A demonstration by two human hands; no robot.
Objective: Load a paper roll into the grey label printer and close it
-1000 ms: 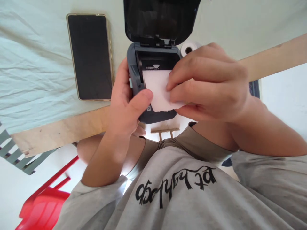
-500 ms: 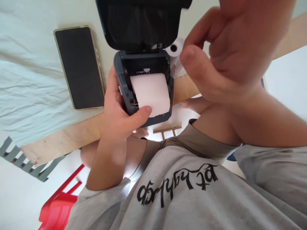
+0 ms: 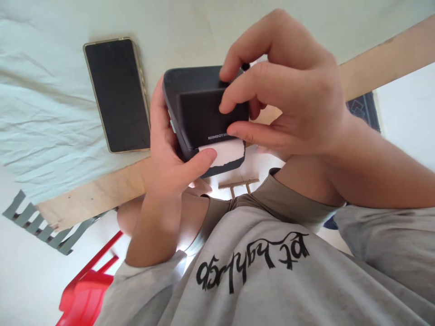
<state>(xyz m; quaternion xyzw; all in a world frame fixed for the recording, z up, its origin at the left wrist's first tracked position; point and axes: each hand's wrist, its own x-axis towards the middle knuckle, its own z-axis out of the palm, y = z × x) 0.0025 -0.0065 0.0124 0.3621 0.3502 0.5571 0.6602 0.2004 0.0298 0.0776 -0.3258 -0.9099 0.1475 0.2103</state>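
A dark label printer (image 3: 207, 78) marked NIIMBOT is held over the table edge, its black lid (image 3: 200, 113) lying down over the body. From under the lid's near edge comes a strip of white label paper (image 3: 224, 153) with a ragged end. My left hand (image 3: 170, 154) is wrapped round the printer's left side, thumb pressing on the paper. My right hand (image 3: 288, 86) is over the right part of the lid, fingers bent and apart, fingertips on or just above it. The paper roll inside is hidden by the lid.
A phone (image 3: 117, 95) with a dark screen lies on the pale cloth (image 3: 44, 99) to the left. A wooden table edge (image 3: 102, 188) runs in front of my legs. Below left are a red plastic chair (image 3: 84, 294) and a grey-green slatted piece (image 3: 41, 226).
The printer's lid has swung down from standing open, covering the paper roll inside. My right hand has moved left and down onto the lid. My left hand keeps its hold.
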